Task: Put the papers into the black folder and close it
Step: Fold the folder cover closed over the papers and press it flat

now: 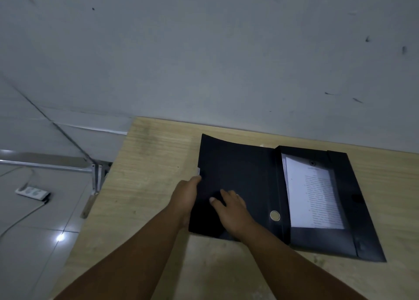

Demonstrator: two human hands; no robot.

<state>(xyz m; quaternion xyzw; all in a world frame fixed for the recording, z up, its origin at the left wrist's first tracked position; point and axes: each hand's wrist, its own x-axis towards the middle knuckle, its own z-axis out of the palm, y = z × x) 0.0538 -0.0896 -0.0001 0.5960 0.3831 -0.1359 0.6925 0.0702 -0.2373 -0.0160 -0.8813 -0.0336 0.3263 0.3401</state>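
Closing black folder (235, 177): papers (315, 195) inside, left hand (186, 195) gripping cover edge, right hand (231, 209) flat atop; swing cover rightward next.

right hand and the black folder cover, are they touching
Touching. The head view shows the right hand lying palm down on the open cover of the black folder, fingers spread flat against it, while the left hand grips the cover's left edge.

Bare wooden table (140, 186) lies open to the left of and in front of the open black folder (238, 175). The wall (226, 61) stands close behind it. Both forearms cross the near tabletop.
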